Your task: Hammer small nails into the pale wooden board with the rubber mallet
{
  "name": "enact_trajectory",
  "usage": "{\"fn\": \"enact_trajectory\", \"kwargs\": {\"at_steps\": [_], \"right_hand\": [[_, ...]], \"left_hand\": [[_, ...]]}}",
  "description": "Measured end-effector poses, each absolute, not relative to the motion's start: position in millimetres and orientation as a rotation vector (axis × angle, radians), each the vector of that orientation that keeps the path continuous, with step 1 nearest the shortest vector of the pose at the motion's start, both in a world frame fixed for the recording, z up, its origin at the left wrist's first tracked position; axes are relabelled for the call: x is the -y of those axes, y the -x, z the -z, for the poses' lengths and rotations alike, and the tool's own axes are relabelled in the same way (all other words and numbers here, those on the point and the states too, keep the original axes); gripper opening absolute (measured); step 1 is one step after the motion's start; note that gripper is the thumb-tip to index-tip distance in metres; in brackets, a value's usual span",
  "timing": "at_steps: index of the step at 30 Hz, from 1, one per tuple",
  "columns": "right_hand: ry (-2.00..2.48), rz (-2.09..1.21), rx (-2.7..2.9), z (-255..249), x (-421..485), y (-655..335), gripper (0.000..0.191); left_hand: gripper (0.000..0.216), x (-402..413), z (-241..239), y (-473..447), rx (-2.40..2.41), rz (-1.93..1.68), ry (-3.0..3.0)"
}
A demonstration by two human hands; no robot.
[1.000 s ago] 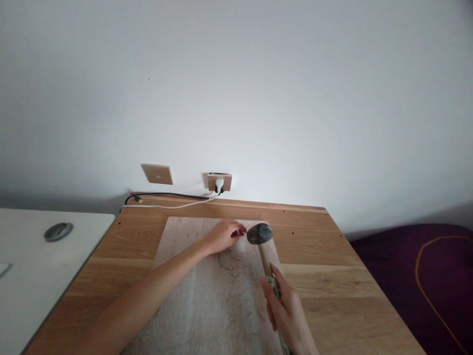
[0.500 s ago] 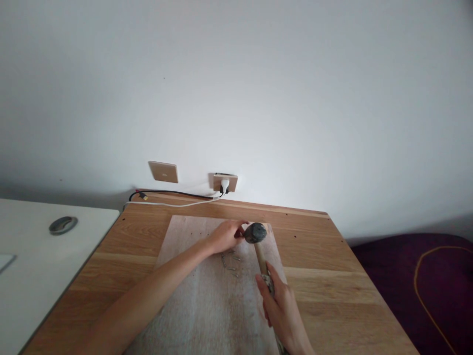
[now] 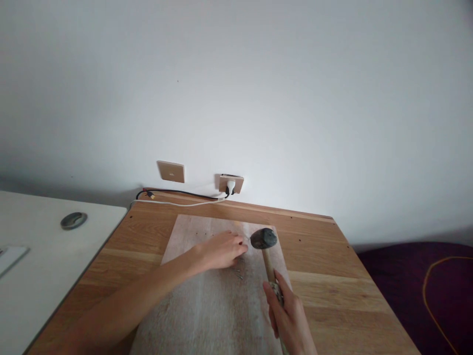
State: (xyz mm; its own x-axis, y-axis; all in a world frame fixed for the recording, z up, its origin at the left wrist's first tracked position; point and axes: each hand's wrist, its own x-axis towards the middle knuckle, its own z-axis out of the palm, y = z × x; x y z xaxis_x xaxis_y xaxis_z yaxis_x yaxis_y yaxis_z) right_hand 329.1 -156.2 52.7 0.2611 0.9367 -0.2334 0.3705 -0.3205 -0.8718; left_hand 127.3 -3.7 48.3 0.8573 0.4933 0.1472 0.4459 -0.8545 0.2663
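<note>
- Dark-headed hammer (image 3: 263,238) over the far end of a pale board (image 3: 207,305), head toward 12 o'clock, wooden handle running back toward 6 o'clock; contact between head and board not clear
- At the 6 o'clock end of the handle, the right hand (image 3: 290,320), grip wrapped tight around the wood
- Low on the board at 9 o'clock of the hammer head and just beside it, the left hand (image 3: 221,250), forearm stretching back toward 7 o'clock
- Left grip pressed together at the fingertips (image 3: 242,245), aimed at the head; anything pinched there too small to make out
- A few loose nails (image 3: 238,272) on the board at 5 o'clock of the left hand, near the handle
- Board flat on a wooden desk (image 3: 325,276), long side running 12 to 6 o'clock
- On the wall at 12 o'clock of the board, a socket (image 3: 231,184) with a white plug; beige switch plate (image 3: 170,171) at 9 o'clock of it; cables (image 3: 185,194) along the desk's far edge
- At 9 o'clock, a white desk (image 3: 44,266) with a grey round cap (image 3: 74,220) set in it
- At 3 o'clock, dark purple fabric (image 3: 391,276) with an orange cord (image 3: 424,281) lying on it
</note>
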Motion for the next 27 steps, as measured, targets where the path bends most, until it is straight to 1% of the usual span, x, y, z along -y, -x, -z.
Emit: {"fn": "enact_trajectory", "kwargs": {"at_steps": [3, 8, 10, 18, 23, 27], "right_hand": [[1.814, -1.037, 1.176, -52.0, 158.7, -328.1, 0.08], [1.797, -1.033, 1.158, -52.6, 162.5, -331.3, 0.08], [1.795, -1.03, 1.161, -52.7, 163.1, -333.6, 0.078], [1.77, -1.028, 1.161, -51.6, 162.6, -336.3, 0.073], [1.768, -1.058, 1.129, -50.6, 161.6, -333.8, 0.071], [1.754, -1.102, 1.145, -47.7, 157.1, -332.7, 0.075]], "left_hand": [[0.013, -2.6, -41.9, -132.8, -0.719, -0.342, -2.74], [0.019, -27.0, -34.4, -133.9, -0.842, -0.632, -2.295], [0.018, -32.1, -31.1, -133.4, -0.882, -0.706, -2.204], [0.013, -33.0, -10.3, -131.9, -0.864, -0.821, -2.165], [0.013, -34.3, -7.2, -128.0, -0.848, -0.791, -2.243], [0.013, -34.2, -7.7, -127.8, -0.837, -0.78, -2.268]]}}
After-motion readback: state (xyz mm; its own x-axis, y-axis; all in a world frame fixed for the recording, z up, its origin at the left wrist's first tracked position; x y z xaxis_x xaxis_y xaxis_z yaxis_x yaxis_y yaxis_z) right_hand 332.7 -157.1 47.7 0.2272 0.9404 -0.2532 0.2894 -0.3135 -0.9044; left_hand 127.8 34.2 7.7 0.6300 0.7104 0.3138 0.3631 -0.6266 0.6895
